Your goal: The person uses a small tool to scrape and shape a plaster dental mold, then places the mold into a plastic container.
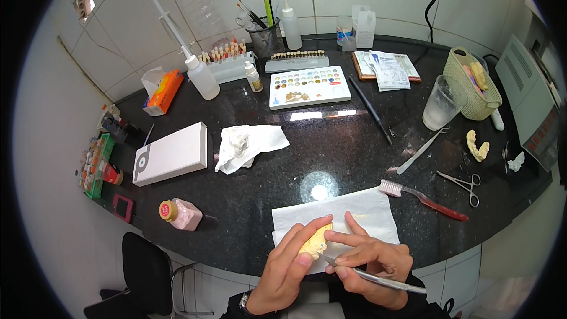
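Between the thumb and fingers of my left hand is a yellow plaster dental model, held above a white paper sheet at the table's front edge. My right hand grips a scalpel like a pen. Its silver handle slants down to the right, and its tip meets the lower edge of the model near the teeth. A fingertip of the right hand also rests against the model. My fingers hide part of the model.
A toothbrush, hemostat, tweezers and a horseshoe-shaped yellow model lie on the right of the black table. Leftward are a pink powder bottle, white box and crumpled tissue. A paint palette lies farther back.
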A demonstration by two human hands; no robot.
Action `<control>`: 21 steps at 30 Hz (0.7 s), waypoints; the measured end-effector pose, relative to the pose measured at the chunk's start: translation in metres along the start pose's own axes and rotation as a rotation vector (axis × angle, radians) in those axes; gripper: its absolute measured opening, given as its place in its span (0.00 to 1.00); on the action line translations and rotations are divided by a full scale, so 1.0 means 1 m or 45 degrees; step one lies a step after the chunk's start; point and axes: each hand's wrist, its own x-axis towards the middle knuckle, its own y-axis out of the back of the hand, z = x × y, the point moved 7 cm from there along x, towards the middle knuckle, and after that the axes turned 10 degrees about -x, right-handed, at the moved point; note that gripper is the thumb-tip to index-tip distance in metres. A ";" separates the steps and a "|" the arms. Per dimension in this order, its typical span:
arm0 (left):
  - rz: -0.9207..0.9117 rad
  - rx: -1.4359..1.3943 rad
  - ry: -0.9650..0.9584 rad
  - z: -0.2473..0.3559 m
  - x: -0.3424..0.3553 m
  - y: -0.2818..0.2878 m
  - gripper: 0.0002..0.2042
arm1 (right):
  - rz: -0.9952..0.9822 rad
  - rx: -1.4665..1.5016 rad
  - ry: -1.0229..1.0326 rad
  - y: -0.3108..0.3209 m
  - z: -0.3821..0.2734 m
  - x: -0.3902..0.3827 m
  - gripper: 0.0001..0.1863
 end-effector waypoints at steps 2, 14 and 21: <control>-0.001 -0.019 0.002 0.000 0.000 0.000 0.24 | -0.010 0.011 -0.017 0.000 0.000 0.000 0.05; -0.027 -0.136 0.048 -0.004 -0.001 0.000 0.24 | -0.035 0.004 -0.017 0.000 0.001 0.002 0.03; -0.043 -0.188 0.120 -0.001 0.002 -0.002 0.25 | 0.014 0.025 -0.038 0.002 0.002 0.000 0.02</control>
